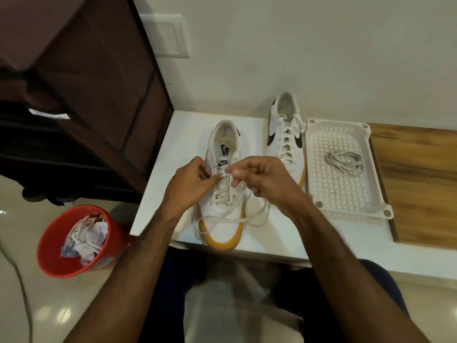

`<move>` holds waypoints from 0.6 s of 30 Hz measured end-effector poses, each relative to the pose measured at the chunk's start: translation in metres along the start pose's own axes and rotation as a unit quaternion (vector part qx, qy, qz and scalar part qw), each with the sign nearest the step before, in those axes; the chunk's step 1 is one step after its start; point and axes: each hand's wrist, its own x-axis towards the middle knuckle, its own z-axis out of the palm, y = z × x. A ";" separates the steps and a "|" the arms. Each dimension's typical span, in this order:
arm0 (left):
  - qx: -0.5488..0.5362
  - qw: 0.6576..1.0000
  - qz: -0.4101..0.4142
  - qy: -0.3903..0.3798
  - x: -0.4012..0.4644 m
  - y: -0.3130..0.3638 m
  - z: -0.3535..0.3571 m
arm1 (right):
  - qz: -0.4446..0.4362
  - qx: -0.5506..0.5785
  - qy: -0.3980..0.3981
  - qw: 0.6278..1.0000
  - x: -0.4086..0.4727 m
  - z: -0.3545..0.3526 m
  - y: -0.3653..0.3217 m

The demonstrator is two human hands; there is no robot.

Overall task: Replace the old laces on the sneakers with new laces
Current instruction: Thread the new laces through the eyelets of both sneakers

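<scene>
On white table (173, 134), sneaker (222, 194) toe points nearward.

Pale wall (321, 45), glossy tiled floor (29, 305)

Near sneaker (223, 194) left of second sneaker (284, 134), tray (378, 194) rightmost, probably laces (345, 160) inside

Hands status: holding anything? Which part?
Both hands pinch the white lace of the near sneaker, at its upper eyelets just below the tongue: left hand on the left side, right hand on the right. Loose lace ends trail over the toe.
</scene>
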 end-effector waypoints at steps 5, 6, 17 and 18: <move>-0.088 0.995 -0.046 -0.004 0.000 0.002 -0.011 | 0.008 -0.187 0.049 0.981 0.008 0.025 0.020; -0.100 0.993 -0.054 -0.008 0.000 0.002 -0.013 | -0.003 -0.232 0.059 0.971 0.009 0.030 0.021; -0.132 0.989 -0.069 -0.017 0.001 -0.001 -0.015 | -0.105 -0.475 0.120 0.865 0.012 0.049 0.028; -0.132 0.989 -0.069 -0.017 0.001 -0.001 -0.015 | -0.109 -0.476 0.118 0.865 0.013 0.049 0.028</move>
